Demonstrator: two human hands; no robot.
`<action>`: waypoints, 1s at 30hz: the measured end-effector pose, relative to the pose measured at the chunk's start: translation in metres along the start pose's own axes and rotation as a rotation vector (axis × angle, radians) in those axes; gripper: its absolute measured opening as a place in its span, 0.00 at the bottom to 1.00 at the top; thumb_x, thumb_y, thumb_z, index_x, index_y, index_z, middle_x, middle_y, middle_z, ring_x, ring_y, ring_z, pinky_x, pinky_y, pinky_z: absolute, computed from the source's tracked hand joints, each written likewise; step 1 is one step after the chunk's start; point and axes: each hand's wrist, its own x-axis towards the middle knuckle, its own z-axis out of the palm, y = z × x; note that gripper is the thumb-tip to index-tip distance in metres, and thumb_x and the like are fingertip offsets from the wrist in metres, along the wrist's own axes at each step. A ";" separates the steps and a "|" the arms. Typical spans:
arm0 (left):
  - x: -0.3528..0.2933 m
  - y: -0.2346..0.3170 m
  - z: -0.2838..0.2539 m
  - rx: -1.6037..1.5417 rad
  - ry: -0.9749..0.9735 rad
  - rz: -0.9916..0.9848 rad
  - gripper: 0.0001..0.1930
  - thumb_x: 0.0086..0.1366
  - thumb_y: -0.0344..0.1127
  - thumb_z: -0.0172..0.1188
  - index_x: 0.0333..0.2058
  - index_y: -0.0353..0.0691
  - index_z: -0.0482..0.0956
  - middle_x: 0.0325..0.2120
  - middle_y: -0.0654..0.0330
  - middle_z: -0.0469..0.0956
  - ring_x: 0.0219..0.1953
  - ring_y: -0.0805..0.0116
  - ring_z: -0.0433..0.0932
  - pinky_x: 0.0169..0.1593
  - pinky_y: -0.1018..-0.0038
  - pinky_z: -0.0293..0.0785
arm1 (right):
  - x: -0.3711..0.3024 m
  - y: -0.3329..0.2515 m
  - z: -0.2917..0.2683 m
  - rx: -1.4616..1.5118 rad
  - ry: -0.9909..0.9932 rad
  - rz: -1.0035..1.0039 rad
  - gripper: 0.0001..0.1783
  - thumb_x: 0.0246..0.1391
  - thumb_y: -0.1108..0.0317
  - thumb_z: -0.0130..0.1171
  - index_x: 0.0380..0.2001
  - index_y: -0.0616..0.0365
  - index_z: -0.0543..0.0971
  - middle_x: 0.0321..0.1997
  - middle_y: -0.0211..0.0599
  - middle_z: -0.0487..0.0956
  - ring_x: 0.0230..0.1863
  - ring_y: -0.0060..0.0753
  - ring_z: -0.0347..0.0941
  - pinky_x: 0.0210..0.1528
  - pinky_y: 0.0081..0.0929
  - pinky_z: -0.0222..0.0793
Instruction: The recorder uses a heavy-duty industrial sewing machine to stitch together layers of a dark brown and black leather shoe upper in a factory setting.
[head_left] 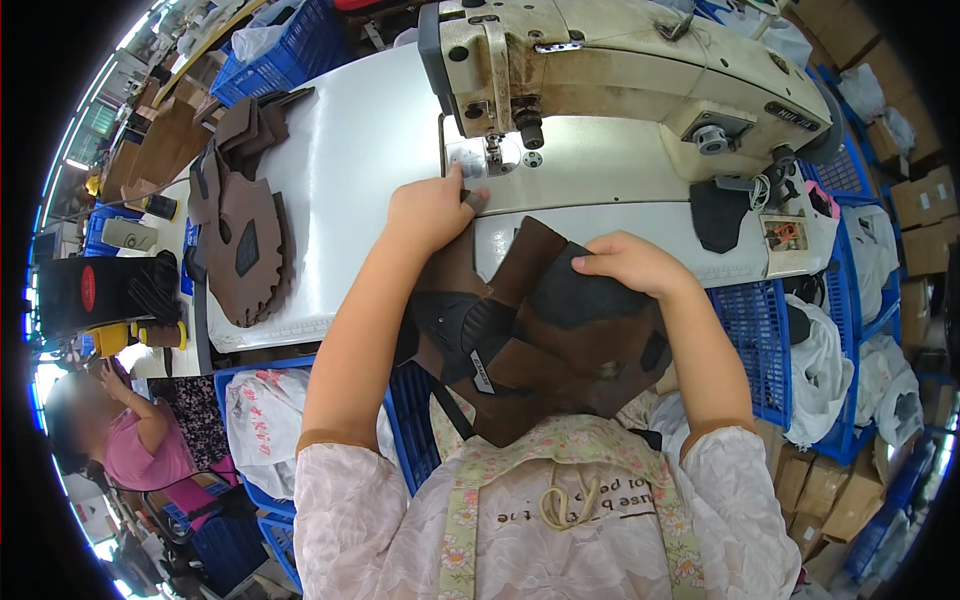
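Note:
A floppy dark brown leather piece (570, 365) with black patches and a small white label hangs between the sewing machine (600, 70) and my lap. My left hand (435, 208) pinches its upper left edge close to the presser foot (494, 150), the index finger pointing toward the needle plate. At the piece's right side, my right hand (630, 262) grips with the thumb on top; its other fingers are partly hidden beneath. No part of the leather shows under the presser foot.
On the white table's left lie stacked brown leather pieces (240, 240), some with scalloped edges. Blue crates (755, 340) holding white bags stand right of the machine. Another crate (400, 420) sits below the table edge. A person in pink (150, 440) sits at the far left.

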 end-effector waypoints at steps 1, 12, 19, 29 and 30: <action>-0.001 -0.003 0.000 -0.001 0.012 -0.011 0.33 0.69 0.59 0.47 0.60 0.38 0.70 0.32 0.52 0.84 0.36 0.51 0.83 0.40 0.57 0.77 | 0.003 -0.001 0.002 -0.010 0.005 -0.024 0.18 0.60 0.58 0.61 0.27 0.63 0.80 0.24 0.19 0.74 0.28 0.15 0.65 0.33 0.21 0.63; -0.014 -0.006 0.004 -0.114 0.045 0.005 0.30 0.69 0.59 0.47 0.61 0.45 0.70 0.36 0.48 0.83 0.42 0.48 0.82 0.44 0.56 0.76 | -0.003 -0.002 0.002 0.033 -0.006 -0.019 0.19 0.60 0.56 0.61 0.23 0.60 0.79 0.21 0.19 0.71 0.26 0.16 0.62 0.32 0.22 0.62; -0.012 0.001 0.001 -0.036 0.082 -0.191 0.25 0.69 0.55 0.49 0.55 0.44 0.75 0.30 0.50 0.83 0.36 0.48 0.82 0.39 0.58 0.76 | -0.005 -0.005 0.005 0.061 0.011 -0.046 0.19 0.61 0.56 0.60 0.25 0.61 0.80 0.21 0.18 0.73 0.26 0.15 0.63 0.33 0.22 0.63; -0.043 0.024 0.002 -0.474 0.250 0.056 0.17 0.66 0.39 0.58 0.48 0.34 0.80 0.48 0.48 0.79 0.51 0.50 0.76 0.53 0.60 0.72 | -0.025 0.001 -0.012 0.049 0.079 0.037 0.16 0.60 0.59 0.61 0.29 0.63 0.82 0.25 0.19 0.76 0.28 0.13 0.65 0.33 0.20 0.64; -0.043 0.029 0.009 -0.477 0.248 0.061 0.17 0.66 0.39 0.58 0.48 0.34 0.80 0.48 0.48 0.79 0.51 0.50 0.76 0.53 0.60 0.72 | -0.025 0.003 -0.012 0.052 0.081 0.036 0.16 0.60 0.59 0.61 0.29 0.63 0.82 0.25 0.19 0.76 0.28 0.13 0.65 0.33 0.20 0.64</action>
